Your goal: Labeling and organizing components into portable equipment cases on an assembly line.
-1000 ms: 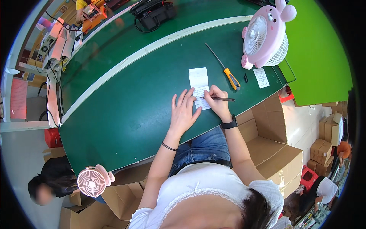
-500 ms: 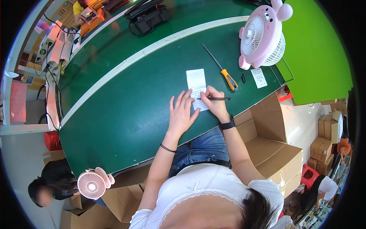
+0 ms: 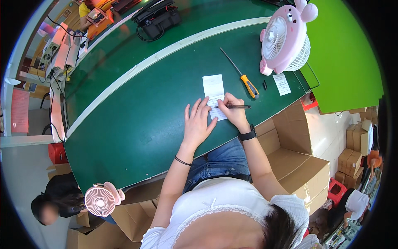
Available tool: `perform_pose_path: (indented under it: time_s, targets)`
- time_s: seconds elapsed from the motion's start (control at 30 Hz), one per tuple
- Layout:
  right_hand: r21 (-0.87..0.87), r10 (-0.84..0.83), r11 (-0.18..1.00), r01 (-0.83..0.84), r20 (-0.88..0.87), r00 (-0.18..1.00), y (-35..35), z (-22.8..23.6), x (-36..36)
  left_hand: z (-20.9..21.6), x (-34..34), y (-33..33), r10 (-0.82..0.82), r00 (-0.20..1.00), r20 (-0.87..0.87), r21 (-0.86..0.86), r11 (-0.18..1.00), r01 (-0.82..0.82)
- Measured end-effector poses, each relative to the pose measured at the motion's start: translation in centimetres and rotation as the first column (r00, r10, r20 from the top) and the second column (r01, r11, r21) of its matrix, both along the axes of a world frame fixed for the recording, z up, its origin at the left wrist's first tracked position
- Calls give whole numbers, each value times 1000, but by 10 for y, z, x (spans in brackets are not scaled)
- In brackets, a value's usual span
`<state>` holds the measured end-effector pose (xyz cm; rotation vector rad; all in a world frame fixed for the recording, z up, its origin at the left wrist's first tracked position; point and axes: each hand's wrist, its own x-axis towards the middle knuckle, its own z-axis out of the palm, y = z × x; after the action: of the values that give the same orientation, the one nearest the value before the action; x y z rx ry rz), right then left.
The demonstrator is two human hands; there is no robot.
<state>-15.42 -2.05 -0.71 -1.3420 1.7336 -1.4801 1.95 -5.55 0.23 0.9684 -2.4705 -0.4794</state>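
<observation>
In my right hand (image 3: 234, 111) is a dark pen (image 3: 240, 107), gripped with its tip down on a small white paper pad (image 3: 213, 86). The pad lies unfolded on the green table (image 3: 137, 120), with printed lines and some writing on its lower part. My left hand (image 3: 199, 120) rests with fingers spread over the pad's left edge. To the right of the pad lies a screwdriver (image 3: 248, 86) with an orange and black handle. Beside it are a small black pen cap (image 3: 265, 84) and a written paper slip (image 3: 281, 84).
A pink animal-shaped fan (image 3: 286, 39) stands at the far right of the table. A smaller pink fan (image 3: 100, 200) is at the near left corner. Open cardboard boxes (image 3: 296, 170) flank me. A black device (image 3: 156, 20) lies beyond the white strip (image 3: 166, 52). Other people are nearby.
My hands, the pen and the pad stay almost in place. The black device beyond the strip has shifted slightly left, and a person at the lower right has moved.
</observation>
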Motion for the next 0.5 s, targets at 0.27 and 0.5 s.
perform_pose_path:
  time_s: [0.27, 0.5]
  targets:
    - [-6, -17, 1000, 17, -23, 1000, -1, 1, 0, 0, -1, 0, -3, 1000, -18, -6, 1000, 3]
    - [-15, -18, 1000, 18, 8, 1000, -2, -2, 1, 1, -1, 0, 1, 1000, -8, -8, 1000, -1]
